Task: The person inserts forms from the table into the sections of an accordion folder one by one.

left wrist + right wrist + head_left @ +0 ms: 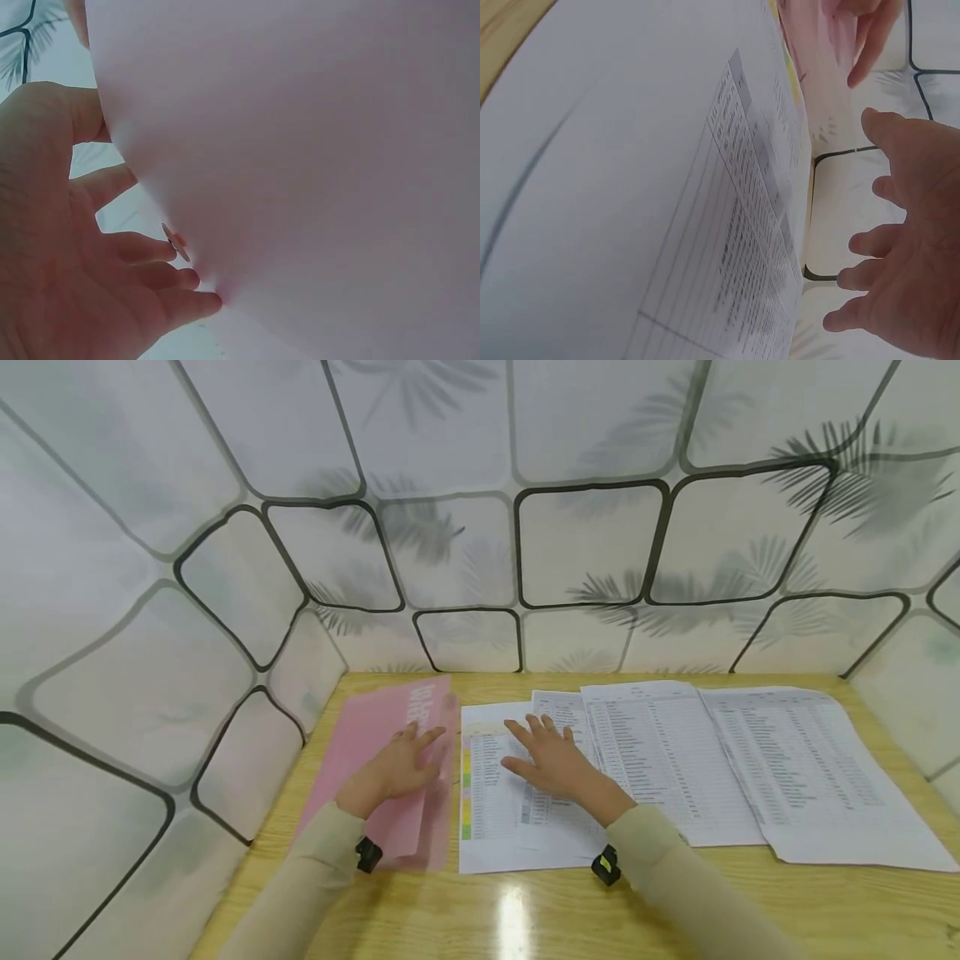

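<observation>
A pink translucent folder [367, 727] with pale lettering lies at the left of the table. My left hand [397, 766] is spread over its right part, and in the left wrist view several fingertips meet the pink sheet [315, 187]. Beside the folder lies a printed sheet [491, 852] with yellow and green cells along its left edge. My right hand [551, 760] hovers over this sheet and the narrower printed page [551, 697] overlapping it. In the right wrist view its fingers [874, 240] are apart, holding nothing, with the paper [630, 150] alongside.
Two more printed lists, one in the middle [675, 760] and one at the far right [817, 768], lie to the right and overlap at their edges. The wooden table [420, 918] meets patterned walls [592, 543] at the back and sides. Black wrist devices [606, 865] sit at both cuffs.
</observation>
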Demonstrator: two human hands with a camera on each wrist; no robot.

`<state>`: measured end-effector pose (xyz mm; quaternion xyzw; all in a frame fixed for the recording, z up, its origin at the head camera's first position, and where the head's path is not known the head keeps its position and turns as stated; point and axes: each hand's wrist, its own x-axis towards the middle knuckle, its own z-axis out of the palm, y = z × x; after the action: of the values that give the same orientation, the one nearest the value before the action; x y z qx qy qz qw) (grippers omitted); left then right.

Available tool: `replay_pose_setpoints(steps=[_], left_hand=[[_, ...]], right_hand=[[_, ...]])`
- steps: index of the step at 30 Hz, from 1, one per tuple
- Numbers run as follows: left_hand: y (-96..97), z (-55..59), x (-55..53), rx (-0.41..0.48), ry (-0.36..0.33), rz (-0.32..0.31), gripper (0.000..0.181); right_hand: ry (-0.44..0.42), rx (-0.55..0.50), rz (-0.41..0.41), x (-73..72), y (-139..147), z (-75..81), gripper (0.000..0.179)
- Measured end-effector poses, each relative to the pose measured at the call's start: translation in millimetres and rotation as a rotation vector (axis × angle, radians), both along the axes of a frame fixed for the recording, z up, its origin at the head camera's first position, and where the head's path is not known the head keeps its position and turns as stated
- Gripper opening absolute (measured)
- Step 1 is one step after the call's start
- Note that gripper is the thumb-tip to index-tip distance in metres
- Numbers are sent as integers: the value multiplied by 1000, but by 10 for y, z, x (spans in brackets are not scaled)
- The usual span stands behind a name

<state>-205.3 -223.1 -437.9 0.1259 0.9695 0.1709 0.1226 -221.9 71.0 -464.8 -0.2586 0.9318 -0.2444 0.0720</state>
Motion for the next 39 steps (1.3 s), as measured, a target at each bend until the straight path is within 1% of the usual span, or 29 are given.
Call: replay_pose_setpoints(steps=[6,9,14,18,25,28,34,37,39], left_hand=[[-14,-8,4,31,37,-19,62],[-19,-5,12,64,54,-20,59],[-30,-2,15,137,103,-32,54],[-32,4,18,152,131,-52,57],[-49,10,19,139,134,-57,64],[-50,44,23,124,131,-63,67],[-73,174,24,83,122,-89,71],[-115,238,16,75,138,-103,72],[-146,282,14,84,136,-102,72]], right_hand=[[-29,12,29,49,-179,-52,70],[-28,43,41,72,-267,-87,68],[-16,107,69,111,-448,-165,66],[-14,127,87,155,-592,-230,66],[14,147,159,239,-742,-280,62],[22,166,173,261,-774,-279,59],[46,193,159,285,-803,-278,56],[50,192,156,287,-810,-284,56],[56,193,160,287,-813,-290,56]])
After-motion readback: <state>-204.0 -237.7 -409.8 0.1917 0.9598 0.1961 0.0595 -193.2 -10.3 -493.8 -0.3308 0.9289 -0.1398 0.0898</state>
